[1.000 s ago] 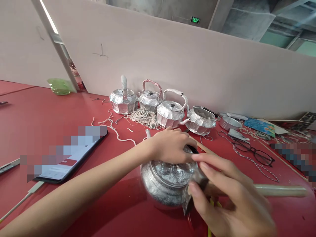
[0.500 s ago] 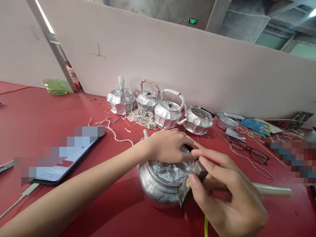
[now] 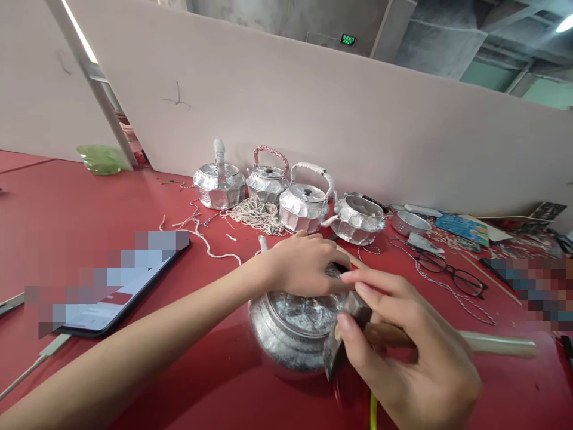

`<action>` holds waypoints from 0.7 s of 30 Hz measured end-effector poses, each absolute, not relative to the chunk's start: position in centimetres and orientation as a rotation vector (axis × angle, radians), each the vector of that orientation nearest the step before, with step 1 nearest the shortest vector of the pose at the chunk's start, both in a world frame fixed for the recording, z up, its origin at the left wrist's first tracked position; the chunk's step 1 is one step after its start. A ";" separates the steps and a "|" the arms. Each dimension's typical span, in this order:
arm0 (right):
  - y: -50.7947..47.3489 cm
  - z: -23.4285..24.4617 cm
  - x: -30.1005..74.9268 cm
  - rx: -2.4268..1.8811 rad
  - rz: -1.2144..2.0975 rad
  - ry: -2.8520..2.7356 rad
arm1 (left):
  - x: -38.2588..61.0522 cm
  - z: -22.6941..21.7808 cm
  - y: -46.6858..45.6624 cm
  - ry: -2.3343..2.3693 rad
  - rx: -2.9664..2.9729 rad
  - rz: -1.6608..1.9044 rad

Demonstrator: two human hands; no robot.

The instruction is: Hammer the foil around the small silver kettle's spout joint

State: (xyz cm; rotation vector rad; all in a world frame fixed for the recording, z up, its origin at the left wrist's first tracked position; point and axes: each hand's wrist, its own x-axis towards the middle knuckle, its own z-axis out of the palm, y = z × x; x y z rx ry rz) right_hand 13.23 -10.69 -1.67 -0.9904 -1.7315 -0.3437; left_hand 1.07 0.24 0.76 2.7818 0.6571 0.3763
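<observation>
A silver metal kettle (image 3: 286,340) with a patterned lid (image 3: 308,310) stands on the red table in front of me; its spout (image 3: 263,243) points away. Across the lid lies my left hand (image 3: 308,266), fingers bent and thumb and forefinger drawn together near a dark part. What they pinch is hidden. My right hand (image 3: 407,340) grips a hammer (image 3: 332,349) close to its dark metal head, the wooden handle (image 3: 389,335) running off to the right. The hammer head is at the kettle's right side; whether it touches, I cannot tell. My right fingertips meet the left fingers.
Several silver kettles (image 3: 304,209) line the wall behind, beside a heap of cord (image 3: 257,215). A phone (image 3: 129,286) lies left, plugged to a cable. Eyeglasses (image 3: 452,273), a small metal cup (image 3: 410,223) and scraps are at right. A green plastic container (image 3: 101,160) is far left.
My right hand and the hammer have shifted very slightly left. My left hand and the kettle hold almost the same position.
</observation>
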 end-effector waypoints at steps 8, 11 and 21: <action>-10.7 -1.5 13.4 -1.022 -0.381 -1.796 | 1.1 0.7 0.3 0.648 2.799 0.368; -10.6 -1.3 13.3 -1.053 -0.411 -1.754 | 1.1 0.6 0.3 0.660 2.790 0.390; -11.3 -0.7 13.7 -1.154 -0.416 -1.601 | 1.1 0.7 0.2 0.682 2.789 0.367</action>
